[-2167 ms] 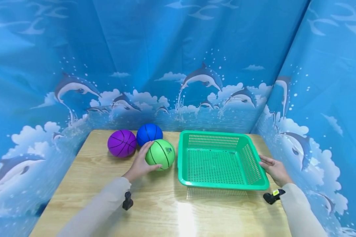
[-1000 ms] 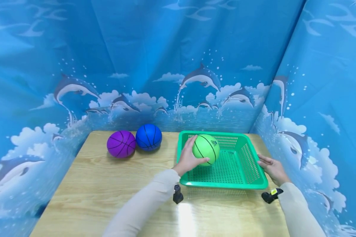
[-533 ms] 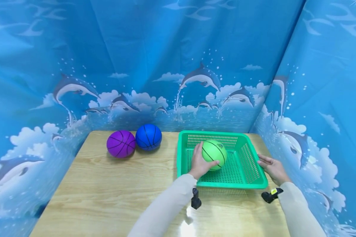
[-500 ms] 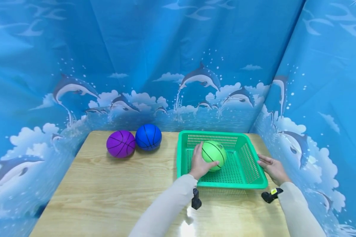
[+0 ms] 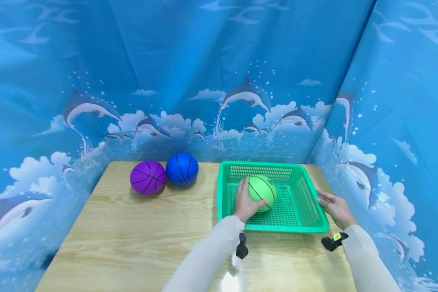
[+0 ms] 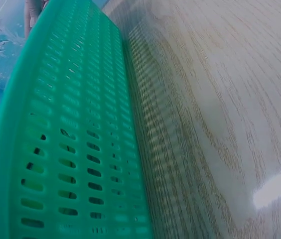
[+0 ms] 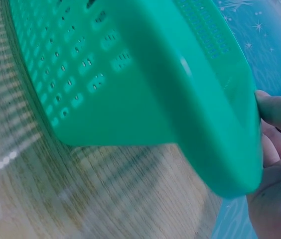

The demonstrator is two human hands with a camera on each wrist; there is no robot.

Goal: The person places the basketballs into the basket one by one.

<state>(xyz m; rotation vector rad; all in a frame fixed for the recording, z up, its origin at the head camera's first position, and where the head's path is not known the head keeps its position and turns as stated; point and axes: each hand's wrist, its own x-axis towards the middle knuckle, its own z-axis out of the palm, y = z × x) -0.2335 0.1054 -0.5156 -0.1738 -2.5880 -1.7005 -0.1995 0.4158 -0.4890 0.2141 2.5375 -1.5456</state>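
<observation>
The light green toy basketball is inside the green plastic basket, left of its middle. My left hand holds the ball from its left side, fingers behind it and thumb across the front. In the left wrist view the basket's slotted side wall hides most of that hand. At the basket's right edge, my right hand grips the rim with thumb and fingertips. The right wrist view shows this hand right at the rim's outer edge, beside the corner.
A purple basketball and a blue basketball sit side by side at the back left of the wooden table. A blue dolphin-print curtain hangs behind the table and along its sides.
My left hand has carried the green basketball from the table, beside the blue one, rightward over the rim and down into the basket. My right hand has stayed at the rim.
</observation>
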